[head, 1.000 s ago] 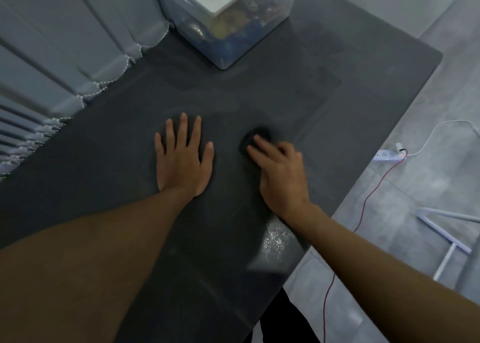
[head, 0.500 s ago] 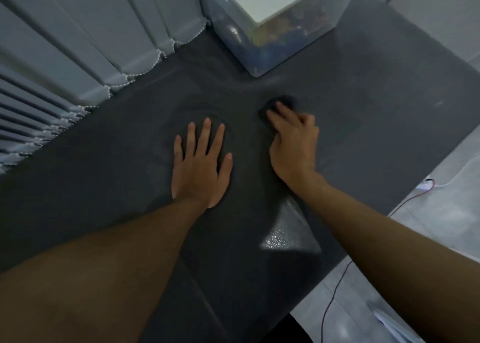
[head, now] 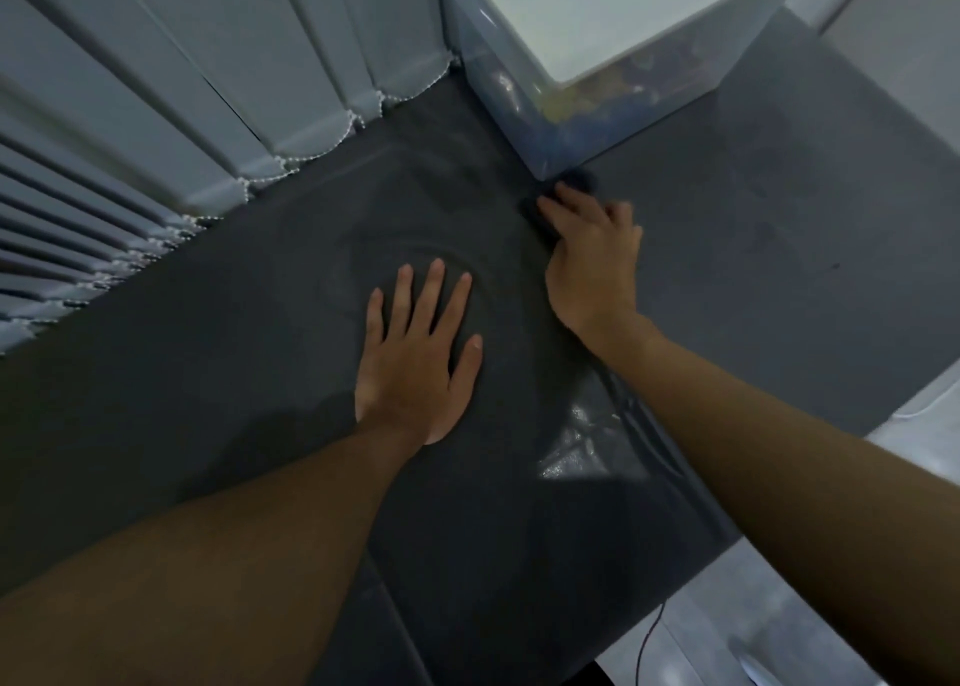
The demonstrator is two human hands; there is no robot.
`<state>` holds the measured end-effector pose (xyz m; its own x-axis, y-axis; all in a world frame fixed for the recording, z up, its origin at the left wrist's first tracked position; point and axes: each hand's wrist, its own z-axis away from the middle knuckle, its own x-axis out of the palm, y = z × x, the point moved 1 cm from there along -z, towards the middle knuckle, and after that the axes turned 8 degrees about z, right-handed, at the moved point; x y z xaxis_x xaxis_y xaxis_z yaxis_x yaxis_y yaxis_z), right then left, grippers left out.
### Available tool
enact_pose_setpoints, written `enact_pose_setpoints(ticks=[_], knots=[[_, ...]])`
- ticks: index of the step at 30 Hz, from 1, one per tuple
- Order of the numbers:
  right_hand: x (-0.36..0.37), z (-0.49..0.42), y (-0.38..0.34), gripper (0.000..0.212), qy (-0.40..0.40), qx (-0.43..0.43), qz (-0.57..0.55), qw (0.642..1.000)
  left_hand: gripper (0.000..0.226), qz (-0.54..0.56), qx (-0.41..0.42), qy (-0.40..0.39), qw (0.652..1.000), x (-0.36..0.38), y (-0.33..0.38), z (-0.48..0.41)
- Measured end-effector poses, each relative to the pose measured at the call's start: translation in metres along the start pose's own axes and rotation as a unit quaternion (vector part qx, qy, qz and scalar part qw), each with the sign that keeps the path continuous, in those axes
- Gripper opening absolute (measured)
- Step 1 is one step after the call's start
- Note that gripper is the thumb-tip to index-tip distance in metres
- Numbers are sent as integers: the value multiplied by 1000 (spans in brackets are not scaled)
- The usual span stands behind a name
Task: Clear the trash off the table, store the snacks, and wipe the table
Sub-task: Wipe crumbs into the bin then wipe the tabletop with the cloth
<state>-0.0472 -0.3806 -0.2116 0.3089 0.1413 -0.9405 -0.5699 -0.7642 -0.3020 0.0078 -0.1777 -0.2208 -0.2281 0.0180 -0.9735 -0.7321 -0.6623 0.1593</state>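
Right fingers (head: 560,208): curled and bearing down on the cloth (head: 581,180), thumb side hidden, so this is a grip with pressure rather than a flat palm.
Cloth: dark and bunched, mostly under the right hand (head: 592,264). Only a rim shows past the fingertips, where it touches the near corner of the box (head: 519,129). Its long axis cannot be told.
Left fingers (head: 434,290): straight, spread and flat on the table (head: 779,280), holding nothing.
Left hand (head: 415,363): palm down around the middle of the table, nearer the person than the cloth and to its left. It looks like a brace.
Key relation: the cloth lies under and just ahead of the right fingers, and the box corner stands straight beyond it. The stroke probably cannot go further forward, so it would have to turn right along the box wall, or left toward the blinds (head: 156,113). The right hand is the nearer one by far.
Box: clear-walled with a white lid (head: 597,9), at the far edge of the table, with colourful packets dimly visible inside.
Stage: likely wiping, since no loose trash or snacks show on the top.
Wet patch (head: 576,451): a shiny streak beside the right forearm, toward the near right edge, with faint curved smears around the left hand.
Off the table: a thin cable (head: 647,638) on the floor past the right edge.
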Motion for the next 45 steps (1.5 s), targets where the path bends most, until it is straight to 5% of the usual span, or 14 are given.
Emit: enact_pose_setpoints(ticks=[3,5,12,19,25,33,39,45], knots=[[2,22,2,49,-19,-166,-8,986,65,-1,-2,-2,1000,0,1,0],[-1,9,16,49,-15,-196,6,980,65,0,-1,-2,1000,-1,0,1],[1,-6,14,51,38,11,-1,999,65,-1,1,-1,1000,0,-1,-2],[-8,40,24,46,-18,-230,-26,973,62,9,-2,1,1000,-1,-2,-3],[-10,44,34,53,64,31,-16,997,59,41,6,26,999,-1,-2,-2],[-26,125,30,49,-4,-173,30,985,51,85,9,75,994,1,0,7],[-29,163,16,53,47,75,38,995,51,91,47,84,991,2,2,19],[-28,228,-2,48,12,-122,36,992,60,72,92,22,993,5,-4,52]])
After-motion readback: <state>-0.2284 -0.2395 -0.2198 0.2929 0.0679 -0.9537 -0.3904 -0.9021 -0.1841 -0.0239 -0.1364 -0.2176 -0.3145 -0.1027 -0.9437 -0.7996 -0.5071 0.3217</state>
